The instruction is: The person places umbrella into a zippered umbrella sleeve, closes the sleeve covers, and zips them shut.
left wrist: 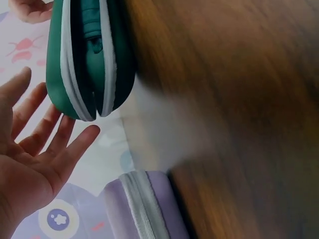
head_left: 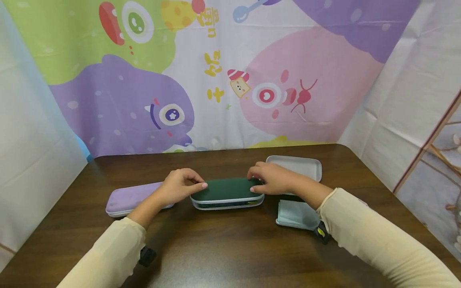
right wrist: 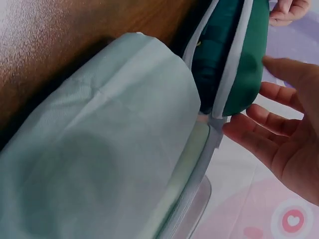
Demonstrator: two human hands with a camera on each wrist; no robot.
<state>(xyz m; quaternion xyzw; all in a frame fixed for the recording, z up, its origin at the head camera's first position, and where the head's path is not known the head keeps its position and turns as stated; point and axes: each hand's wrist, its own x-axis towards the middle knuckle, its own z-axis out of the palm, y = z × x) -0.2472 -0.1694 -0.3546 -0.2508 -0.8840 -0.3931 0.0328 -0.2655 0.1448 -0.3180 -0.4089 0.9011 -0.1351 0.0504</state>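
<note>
A dark green zip pencil case (head_left: 225, 190) with a pale zip edge stands in the middle of the table, its lid a little parted from the base. In the left wrist view, a dark green inside with a zipper (left wrist: 92, 30) shows through the gap. My left hand (head_left: 181, 186) is at its left end, fingers spread and fingertips right at the lid. At the other end, my right hand (head_left: 270, 179) grips the lid, thumb in front and fingers behind. The right fingertips (right wrist: 239, 127) meet the lid's end in the right wrist view.
A purple zip case (head_left: 135, 197) lies left of the green one, partly behind my left arm. Behind my right hand sits a shallow grey tray (head_left: 311, 168). A folded pale teal fabric thing (head_left: 297, 214) lies under my right forearm. A cartoon-printed curtain (head_left: 223, 132) hangs behind the table.
</note>
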